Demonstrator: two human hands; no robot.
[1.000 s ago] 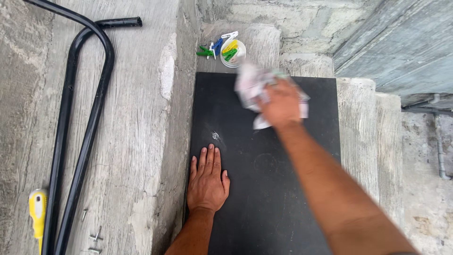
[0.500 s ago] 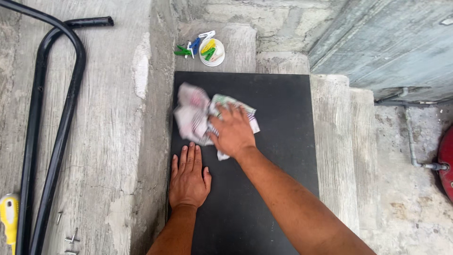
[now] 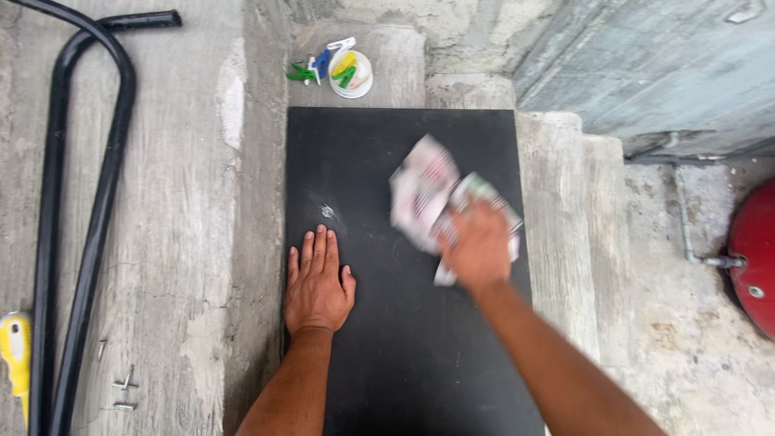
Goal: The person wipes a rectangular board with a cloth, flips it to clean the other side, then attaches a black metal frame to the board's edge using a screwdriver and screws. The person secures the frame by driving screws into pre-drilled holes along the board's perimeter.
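Cloth (image 3: 436, 198) under rt hand (image 3: 480, 250)

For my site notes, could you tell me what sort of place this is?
Probably an unfinished building site or rough outdoor stairway: bare concrete steps, a bent black metal pipe and loose screws lying on the raw cement.

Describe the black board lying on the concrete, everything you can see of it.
The black board is a flat, matte rectangular panel lying lengthwise away from the camera on grey concrete. Its surface looks smooth and dark, with a small pale scuff or smear near its left side. The left hand rests palm-down, fingers spread, by its left edge. The right hand presses a crumpled, blurred cloth onto its right half. Its near end runs out of frame.
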